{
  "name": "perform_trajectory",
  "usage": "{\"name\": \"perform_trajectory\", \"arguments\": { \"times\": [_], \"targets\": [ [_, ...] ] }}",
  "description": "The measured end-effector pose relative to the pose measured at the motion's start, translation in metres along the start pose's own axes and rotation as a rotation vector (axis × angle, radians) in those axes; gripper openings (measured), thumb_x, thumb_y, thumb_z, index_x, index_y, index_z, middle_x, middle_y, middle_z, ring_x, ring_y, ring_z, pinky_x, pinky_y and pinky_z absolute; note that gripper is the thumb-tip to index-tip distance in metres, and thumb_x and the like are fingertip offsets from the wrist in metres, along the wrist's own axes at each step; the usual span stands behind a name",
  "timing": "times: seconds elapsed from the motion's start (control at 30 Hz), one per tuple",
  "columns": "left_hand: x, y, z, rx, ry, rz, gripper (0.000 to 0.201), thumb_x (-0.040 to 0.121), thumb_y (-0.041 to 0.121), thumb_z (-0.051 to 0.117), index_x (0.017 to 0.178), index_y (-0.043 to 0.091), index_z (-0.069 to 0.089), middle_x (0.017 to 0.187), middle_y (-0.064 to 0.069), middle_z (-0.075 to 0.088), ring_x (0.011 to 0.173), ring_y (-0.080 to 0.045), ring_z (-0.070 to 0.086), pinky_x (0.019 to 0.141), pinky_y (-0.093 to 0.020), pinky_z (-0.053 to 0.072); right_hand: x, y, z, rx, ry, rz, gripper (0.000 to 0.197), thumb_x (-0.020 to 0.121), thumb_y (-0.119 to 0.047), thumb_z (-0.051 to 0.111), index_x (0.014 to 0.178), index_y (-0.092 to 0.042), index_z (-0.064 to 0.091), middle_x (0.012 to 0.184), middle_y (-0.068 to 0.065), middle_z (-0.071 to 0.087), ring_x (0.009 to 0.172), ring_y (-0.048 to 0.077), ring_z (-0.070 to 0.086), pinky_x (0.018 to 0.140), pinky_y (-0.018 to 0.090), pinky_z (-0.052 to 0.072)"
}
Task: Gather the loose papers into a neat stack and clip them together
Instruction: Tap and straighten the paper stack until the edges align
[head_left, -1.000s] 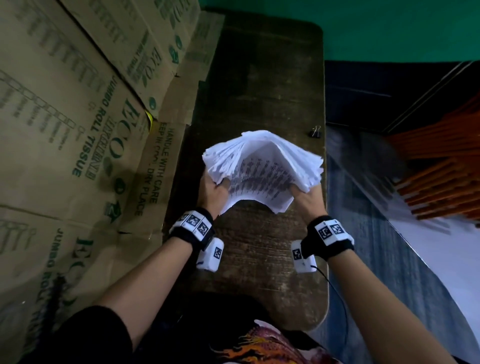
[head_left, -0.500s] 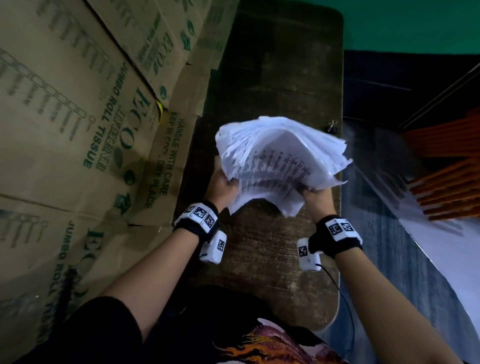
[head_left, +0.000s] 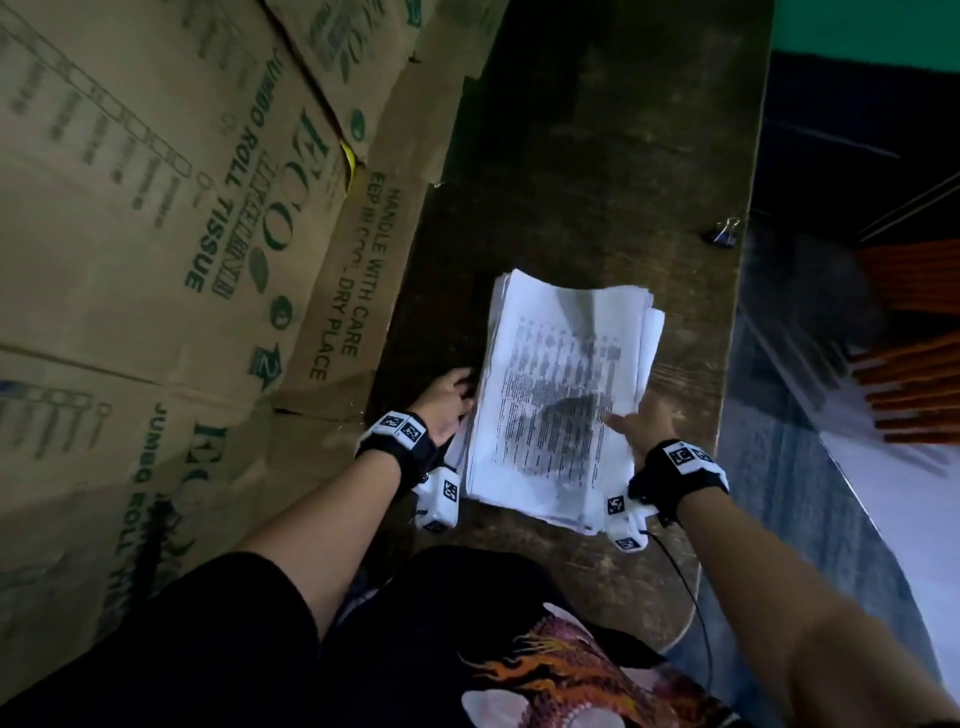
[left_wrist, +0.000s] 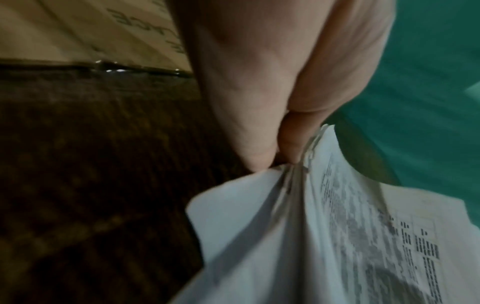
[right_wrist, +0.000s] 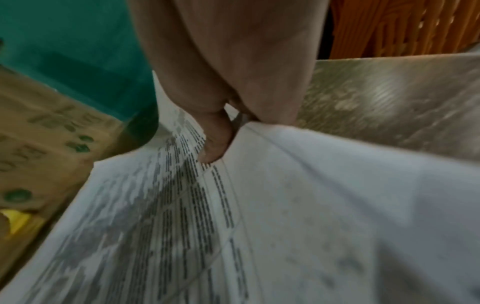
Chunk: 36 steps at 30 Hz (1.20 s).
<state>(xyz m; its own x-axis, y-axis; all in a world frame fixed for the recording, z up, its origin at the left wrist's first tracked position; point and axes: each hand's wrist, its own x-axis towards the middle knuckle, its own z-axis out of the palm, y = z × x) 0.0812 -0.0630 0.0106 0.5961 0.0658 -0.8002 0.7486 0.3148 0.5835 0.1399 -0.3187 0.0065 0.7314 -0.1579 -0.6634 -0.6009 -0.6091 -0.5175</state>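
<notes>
Fingers (left_wrist: 259, 144) of our left hand (head_left: 445, 402) curl in at the left edge of the papers (head_left: 563, 395) and squeeze that edge, as we see in the left wrist view. Our right hand (head_left: 644, 423) is on the right edge of the papers. Its thumb (right_wrist: 217, 142) lies on top of the printed page, and the other fingers go down beside the edge. We cannot tell how far they reach under the papers.

We see the papers as one thick white pile, just below the middle of the head view. They lie on a dark wooden table (head_left: 597, 156). Their edges do not all line up, and some corners stick out at the upper right and the lower right of the pile. The top page has rows of dark print.

A small black binder clip (head_left: 724, 234) sits near the right edge of the table, to the upper right of the papers and well apart from them. Nothing is touching it.

Big brown cardboard boxes (head_left: 182, 208) with green letters fill the left side of the head view, right beside the table.
</notes>
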Motion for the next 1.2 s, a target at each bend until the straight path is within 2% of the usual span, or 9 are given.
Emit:
{"name": "perform_trajectory", "arguments": {
  "times": [0.13, 0.23, 0.33, 0.4, 0.5, 0.67, 1.0, 1.1, 1.2],
  "targets": [
    [-0.001, -0.016, -0.012, 0.166, 0.037, 0.037, 0.062, 0.086, -0.023, 0.045, 0.142, 0.004, 0.038, 0.149, -0.021, 0.035, 0.138, -0.032, 0.036, 0.110, -0.045, 0.038, 0.007, -0.009, 0.001, -0.202, -0.033, 0.021, 0.071, 0.081, -0.015, 0.074, 0.137, 0.002, 0.034, 0.128, 0.018, 0.053, 0.111, 0.036, 0.056, 0.088, 0.043, 0.049],
    [-0.003, -0.026, -0.026, 0.434, 0.005, 0.075, 0.059, 0.082, -0.009, 0.060, 0.135, 0.016, 0.049, 0.136, -0.015, 0.048, 0.128, -0.030, 0.047, 0.103, -0.043, 0.046, -0.003, -0.030, 0.000, -0.605, 0.073, -0.073, 0.092, 0.083, -0.023, 0.071, 0.147, -0.004, 0.008, 0.149, 0.021, 0.025, 0.135, 0.043, 0.030, 0.104, 0.052, 0.035],
    [-0.006, -0.038, -0.038, 0.526, 0.009, 0.060, 0.054, 0.079, -0.007, 0.065, 0.130, 0.008, 0.053, 0.115, -0.011, 0.055, 0.098, -0.026, 0.060, 0.071, -0.025, 0.055, -0.025, -0.057, 0.018, -0.878, 0.115, -0.540, 0.071, 0.083, -0.021, 0.067, 0.143, -0.020, 0.028, 0.146, 0.013, 0.031, 0.131, 0.039, 0.034, 0.105, 0.059, 0.034],
    [-0.011, -0.044, -0.041, 0.501, 0.037, 0.060, 0.043, 0.078, -0.011, 0.064, 0.119, -0.001, 0.058, 0.099, -0.010, 0.058, 0.073, -0.019, 0.058, 0.050, -0.016, 0.050, -0.037, -0.071, 0.045, -0.998, -0.063, -0.964, 0.060, 0.079, -0.015, 0.068, 0.134, -0.025, 0.046, 0.141, 0.008, 0.043, 0.126, 0.035, 0.040, 0.098, 0.058, 0.039],
    [-0.011, -0.056, -0.046, 0.453, 0.084, 0.064, 0.024, 0.077, -0.011, 0.065, 0.099, -0.002, 0.064, 0.077, -0.006, 0.061, 0.073, -0.020, 0.058, 0.062, -0.026, 0.048, -0.046, -0.078, 0.086, -1.246, -0.348, -1.344, 0.066, 0.064, -0.009, 0.077, 0.126, -0.024, 0.059, 0.133, 0.002, 0.056, 0.121, 0.033, 0.051, 0.086, 0.054, 0.042],
    [-0.014, -0.066, -0.047, 0.414, 0.161, 0.115, 0.031, 0.079, -0.007, 0.067, 0.110, -0.004, 0.065, 0.108, -0.020, 0.068, 0.104, -0.027, 0.063, 0.092, -0.036, 0.049, -0.050, -0.081, 0.113, -1.598, -0.531, -1.378, 0.060, 0.086, -0.010, 0.062, 0.141, -0.021, 0.040, 0.148, 0.002, 0.039, 0.140, 0.029, 0.029, 0.106, 0.062, 0.019],
    [-0.020, -0.067, -0.039, 0.426, 0.196, 0.113, 0.028, 0.081, -0.008, 0.062, 0.108, 0.002, 0.065, 0.104, -0.017, 0.069, 0.102, -0.031, 0.065, 0.088, -0.040, 0.055, -0.054, -0.083, 0.112, -1.660, -0.579, -1.410, 0.057, 0.089, -0.004, 0.049, 0.142, -0.024, 0.039, 0.139, 0.002, 0.046, 0.138, 0.023, 0.030, 0.110, 0.060, 0.012],
    [-0.024, -0.065, -0.037, 0.483, 0.213, 0.115, 0.028, 0.085, -0.001, 0.062, 0.112, 0.004, 0.065, 0.110, -0.013, 0.068, 0.103, -0.025, 0.063, 0.084, -0.028, 0.050, -0.060, -0.090, 0.102, -1.719, -0.607, -1.443, 0.046, 0.083, -0.010, 0.059, 0.126, -0.027, 0.058, 0.133, 0.003, 0.052, 0.133, 0.020, 0.040, 0.112, 0.054, 0.016],
    [-0.027, -0.061, -0.034, 0.419, 0.232, 0.101, 0.021, 0.083, -0.004, 0.065, 0.104, 0.002, 0.065, 0.096, -0.017, 0.068, 0.088, -0.028, 0.067, 0.080, -0.038, 0.059, -0.058, -0.092, 0.088, -1.806, -0.613, -1.522, 0.040, 0.050, -0.016, 0.084, 0.082, -0.037, 0.072, 0.096, -0.011, 0.070, 0.098, 0.012, 0.066, 0.100, 0.054, 0.039]
  ]
}}
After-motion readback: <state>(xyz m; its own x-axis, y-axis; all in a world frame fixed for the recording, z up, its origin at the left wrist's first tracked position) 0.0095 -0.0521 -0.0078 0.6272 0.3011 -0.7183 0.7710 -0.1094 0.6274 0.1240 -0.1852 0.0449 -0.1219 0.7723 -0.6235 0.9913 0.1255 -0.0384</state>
